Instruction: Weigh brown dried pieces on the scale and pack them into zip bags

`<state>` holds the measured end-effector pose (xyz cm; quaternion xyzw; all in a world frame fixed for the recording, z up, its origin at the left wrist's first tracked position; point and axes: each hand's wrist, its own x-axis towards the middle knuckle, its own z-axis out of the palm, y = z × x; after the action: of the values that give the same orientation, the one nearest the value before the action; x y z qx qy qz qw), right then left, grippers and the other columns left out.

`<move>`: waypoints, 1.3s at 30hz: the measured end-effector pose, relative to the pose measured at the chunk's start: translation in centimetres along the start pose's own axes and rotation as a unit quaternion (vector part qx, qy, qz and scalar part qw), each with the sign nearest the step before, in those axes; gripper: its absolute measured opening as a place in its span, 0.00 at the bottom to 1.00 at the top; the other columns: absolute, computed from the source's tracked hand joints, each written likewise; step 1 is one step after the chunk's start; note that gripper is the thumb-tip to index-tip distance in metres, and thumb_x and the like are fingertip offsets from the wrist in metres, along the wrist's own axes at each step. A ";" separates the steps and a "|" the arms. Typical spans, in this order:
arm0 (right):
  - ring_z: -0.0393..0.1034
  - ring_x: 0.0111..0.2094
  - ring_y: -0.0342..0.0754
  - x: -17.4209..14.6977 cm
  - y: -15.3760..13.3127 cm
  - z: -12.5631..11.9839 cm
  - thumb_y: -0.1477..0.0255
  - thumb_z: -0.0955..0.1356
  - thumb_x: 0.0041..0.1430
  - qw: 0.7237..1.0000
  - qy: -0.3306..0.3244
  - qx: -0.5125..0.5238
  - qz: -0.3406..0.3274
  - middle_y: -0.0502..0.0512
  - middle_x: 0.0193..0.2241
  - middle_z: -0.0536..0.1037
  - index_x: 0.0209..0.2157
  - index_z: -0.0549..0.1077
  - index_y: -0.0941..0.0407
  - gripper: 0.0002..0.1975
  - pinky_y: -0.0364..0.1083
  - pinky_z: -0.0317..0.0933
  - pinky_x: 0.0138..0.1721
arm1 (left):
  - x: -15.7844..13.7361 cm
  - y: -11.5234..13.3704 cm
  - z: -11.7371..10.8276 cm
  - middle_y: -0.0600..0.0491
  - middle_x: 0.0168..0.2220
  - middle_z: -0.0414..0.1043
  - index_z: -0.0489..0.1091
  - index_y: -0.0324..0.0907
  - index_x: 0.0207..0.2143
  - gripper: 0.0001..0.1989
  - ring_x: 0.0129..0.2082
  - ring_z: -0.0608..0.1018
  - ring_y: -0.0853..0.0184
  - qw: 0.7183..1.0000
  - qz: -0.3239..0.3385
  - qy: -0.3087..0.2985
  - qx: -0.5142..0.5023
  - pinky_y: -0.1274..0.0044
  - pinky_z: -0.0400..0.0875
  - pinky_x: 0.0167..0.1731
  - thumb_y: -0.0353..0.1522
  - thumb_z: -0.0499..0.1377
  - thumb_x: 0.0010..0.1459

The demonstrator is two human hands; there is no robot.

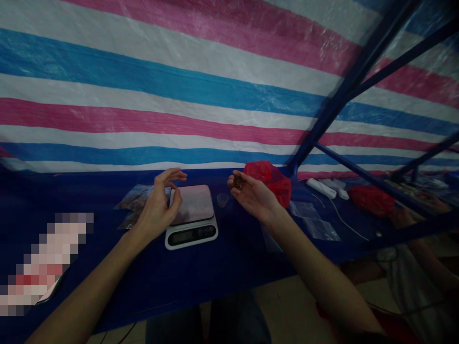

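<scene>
My left hand [165,200] hovers at the left edge of the digital kitchen scale [193,203], its thumb and fingers apart with nothing between them. The scale's metal plate bears nothing, and its display faces me. My right hand [256,193] is turned palm up and cupped around a small heap of brownish pieces [238,182]; they are too small and dark to name. Between the scale and my right hand stands a small clear plastic cup [223,199]. Clear bags with brown contents [135,199] lie behind my left hand.
A red plastic bag [267,179] sits behind my right hand. Clear zip bags [321,227] and a white power strip [322,188] lie further right. Blue metal bars [322,119] cross that side, where another person's hand [403,219] shows. A pixelated sheet [46,267] is at left.
</scene>
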<state>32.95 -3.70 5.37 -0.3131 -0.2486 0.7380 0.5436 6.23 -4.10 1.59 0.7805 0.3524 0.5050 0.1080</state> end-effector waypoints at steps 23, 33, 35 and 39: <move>0.72 0.35 0.46 4.2 5.3 -1.5 0.60 0.68 0.63 0.957 -0.018 -0.180 -0.227 0.52 0.33 0.76 0.33 0.75 0.53 0.11 0.44 0.63 0.33 | -0.4 -0.4 -0.1 0.47 0.53 0.72 0.54 0.47 0.64 0.28 0.52 0.76 0.59 0.992 0.048 -0.051 0.106 0.63 0.73 0.53 0.24 0.52 0.64; 0.70 0.34 0.46 4.0 5.7 -1.8 0.59 0.65 0.67 0.944 -0.053 -0.212 -0.247 0.52 0.31 0.77 0.35 0.76 0.55 0.15 0.44 0.63 0.35 | -0.5 -1.3 -0.1 0.47 0.51 0.71 0.55 0.44 0.64 0.27 0.50 0.76 0.62 0.990 0.062 -0.052 0.118 0.65 0.73 0.52 0.23 0.52 0.64; 0.70 0.34 0.46 3.9 5.7 -1.9 0.59 0.65 0.67 0.945 -0.052 -0.208 -0.246 0.53 0.31 0.77 0.35 0.75 0.55 0.15 0.44 0.63 0.35 | -0.5 -1.4 -0.1 0.46 0.52 0.71 0.55 0.44 0.64 0.27 0.50 0.76 0.62 0.990 0.059 -0.054 0.117 0.66 0.73 0.52 0.23 0.52 0.64; 0.71 0.35 0.47 3.8 5.6 -1.9 0.59 0.64 0.67 0.947 -0.049 -0.203 -0.243 0.53 0.31 0.77 0.35 0.75 0.55 0.15 0.45 0.63 0.36 | -0.4 -1.5 -0.2 0.47 0.52 0.70 0.58 0.43 0.62 0.25 0.51 0.75 0.62 0.990 0.046 -0.065 0.116 0.67 0.73 0.52 0.22 0.52 0.64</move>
<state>29.93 -1.61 -0.62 -0.3106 -0.4882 0.5318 0.6184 5.31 -3.29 0.62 0.8343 0.3643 0.4134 0.0163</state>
